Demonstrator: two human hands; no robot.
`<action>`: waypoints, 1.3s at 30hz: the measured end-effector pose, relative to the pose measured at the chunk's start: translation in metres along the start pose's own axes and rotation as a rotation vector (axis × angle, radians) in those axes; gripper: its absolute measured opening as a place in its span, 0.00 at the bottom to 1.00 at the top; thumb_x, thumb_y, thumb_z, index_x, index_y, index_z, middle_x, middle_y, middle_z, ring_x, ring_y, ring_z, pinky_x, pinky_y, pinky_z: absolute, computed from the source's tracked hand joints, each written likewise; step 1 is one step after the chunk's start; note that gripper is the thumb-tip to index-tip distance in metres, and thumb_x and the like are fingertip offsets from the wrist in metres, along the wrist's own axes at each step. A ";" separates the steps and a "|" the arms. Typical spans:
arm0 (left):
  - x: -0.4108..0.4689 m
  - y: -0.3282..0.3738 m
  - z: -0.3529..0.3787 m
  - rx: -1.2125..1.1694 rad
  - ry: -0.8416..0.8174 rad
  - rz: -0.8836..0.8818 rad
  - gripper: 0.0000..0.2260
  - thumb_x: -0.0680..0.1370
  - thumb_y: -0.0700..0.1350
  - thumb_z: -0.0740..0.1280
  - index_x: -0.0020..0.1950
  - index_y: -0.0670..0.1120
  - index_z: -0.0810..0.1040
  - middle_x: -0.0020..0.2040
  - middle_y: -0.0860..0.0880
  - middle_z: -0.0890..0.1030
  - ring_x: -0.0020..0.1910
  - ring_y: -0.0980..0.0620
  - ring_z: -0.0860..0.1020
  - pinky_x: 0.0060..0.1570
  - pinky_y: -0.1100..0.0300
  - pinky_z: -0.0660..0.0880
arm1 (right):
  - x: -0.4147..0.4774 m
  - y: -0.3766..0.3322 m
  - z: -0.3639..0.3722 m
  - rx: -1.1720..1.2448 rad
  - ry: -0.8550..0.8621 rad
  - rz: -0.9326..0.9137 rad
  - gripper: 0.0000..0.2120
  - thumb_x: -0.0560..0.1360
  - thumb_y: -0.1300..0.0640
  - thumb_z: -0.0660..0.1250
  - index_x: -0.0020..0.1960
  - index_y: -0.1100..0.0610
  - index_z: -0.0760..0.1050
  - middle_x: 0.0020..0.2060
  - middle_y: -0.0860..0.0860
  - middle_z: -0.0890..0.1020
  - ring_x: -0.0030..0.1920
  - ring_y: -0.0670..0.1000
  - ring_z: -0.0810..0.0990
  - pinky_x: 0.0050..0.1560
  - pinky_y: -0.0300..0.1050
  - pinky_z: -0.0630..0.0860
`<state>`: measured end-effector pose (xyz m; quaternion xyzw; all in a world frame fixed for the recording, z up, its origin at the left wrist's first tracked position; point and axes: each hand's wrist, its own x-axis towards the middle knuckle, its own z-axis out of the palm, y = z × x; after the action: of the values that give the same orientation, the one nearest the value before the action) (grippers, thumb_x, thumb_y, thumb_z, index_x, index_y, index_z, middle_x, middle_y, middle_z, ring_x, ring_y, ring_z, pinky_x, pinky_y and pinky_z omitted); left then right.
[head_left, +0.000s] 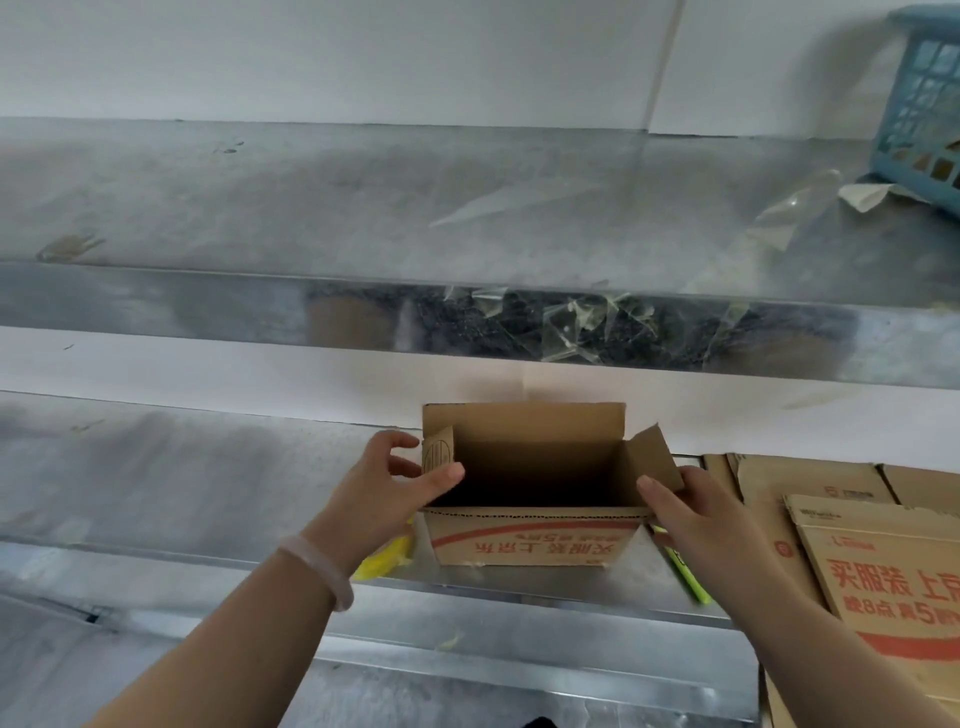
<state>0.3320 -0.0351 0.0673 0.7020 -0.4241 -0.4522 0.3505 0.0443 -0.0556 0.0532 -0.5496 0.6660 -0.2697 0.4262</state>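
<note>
An open brown cardboard box (535, 540) with red print stands on a steel shelf (182, 483), its flaps up and its inside dark and empty. My left hand (387, 486) grips the box's left end, thumb over the rim by the small left flap. My right hand (696, 514) holds the right end, thumb on the right flap. A pale bracelet sits on my left wrist.
A stack of flattened cardboard boxes (857, 551) lies to the right on the same shelf. Something yellow (387, 561) lies under my left hand and a green object (685, 577) under my right. A blue plastic basket (922, 104) stands on the upper shelf, far right.
</note>
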 end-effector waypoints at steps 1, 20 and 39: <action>0.003 0.005 0.000 0.067 -0.011 0.010 0.25 0.69 0.57 0.74 0.59 0.54 0.67 0.51 0.50 0.77 0.48 0.52 0.79 0.42 0.54 0.81 | 0.003 -0.001 -0.001 -0.012 0.001 0.000 0.07 0.79 0.44 0.63 0.49 0.48 0.73 0.45 0.47 0.84 0.48 0.50 0.82 0.54 0.55 0.80; -0.055 -0.014 -0.041 -0.402 0.396 0.149 0.06 0.78 0.46 0.66 0.48 0.49 0.83 0.44 0.47 0.85 0.46 0.49 0.84 0.47 0.55 0.81 | -0.039 -0.047 0.005 0.237 0.161 -0.224 0.05 0.78 0.53 0.65 0.44 0.50 0.78 0.38 0.47 0.84 0.39 0.49 0.84 0.36 0.36 0.77; -0.142 -0.168 -0.387 -0.461 0.903 0.079 0.07 0.80 0.45 0.63 0.54 0.50 0.80 0.47 0.50 0.84 0.43 0.58 0.83 0.50 0.57 0.79 | -0.119 -0.234 0.381 0.261 -0.270 -0.352 0.06 0.81 0.49 0.60 0.47 0.46 0.75 0.43 0.43 0.83 0.39 0.49 0.85 0.39 0.42 0.76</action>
<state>0.7068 0.2031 0.1018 0.7154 -0.1458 -0.1719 0.6614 0.4947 0.0416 0.0917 -0.6286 0.4566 -0.3474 0.5251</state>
